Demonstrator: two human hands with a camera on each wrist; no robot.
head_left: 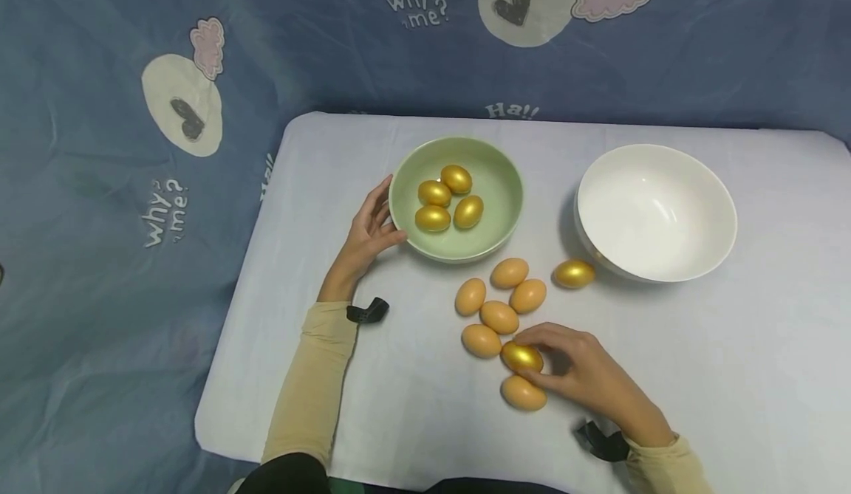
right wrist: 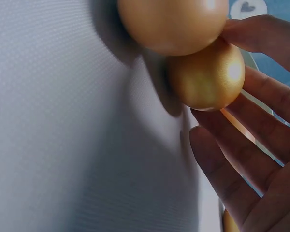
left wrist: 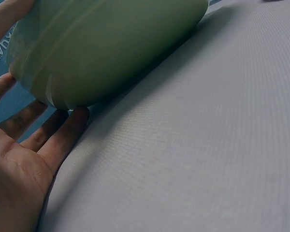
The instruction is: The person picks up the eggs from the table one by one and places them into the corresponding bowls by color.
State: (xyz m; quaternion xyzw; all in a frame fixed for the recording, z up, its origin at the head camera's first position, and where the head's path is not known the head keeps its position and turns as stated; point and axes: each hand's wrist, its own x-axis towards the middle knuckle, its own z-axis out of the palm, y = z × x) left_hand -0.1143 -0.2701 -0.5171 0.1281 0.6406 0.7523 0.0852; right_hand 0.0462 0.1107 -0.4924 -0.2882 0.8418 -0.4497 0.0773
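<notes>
Pinching a gold egg (head_left: pixel 521 357), the right hand (head_left: pixel 581 370) has another gold egg (head_left: pixel 574 274) remaining; spread left fingers (left wrist: pixel 65 140) touch the green bowl (head_left: pixel 501 195) holding four eggs (head_left: pixel 468 212).

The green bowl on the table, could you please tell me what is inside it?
Four golden eggs lie inside the green bowl. The spots of its floor directly beneath them are covered, so those cannot be seen.

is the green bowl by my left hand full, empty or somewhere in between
In between: the green bowl holds four golden eggs, and in the head view much of its inside shows bare around them.
</notes>
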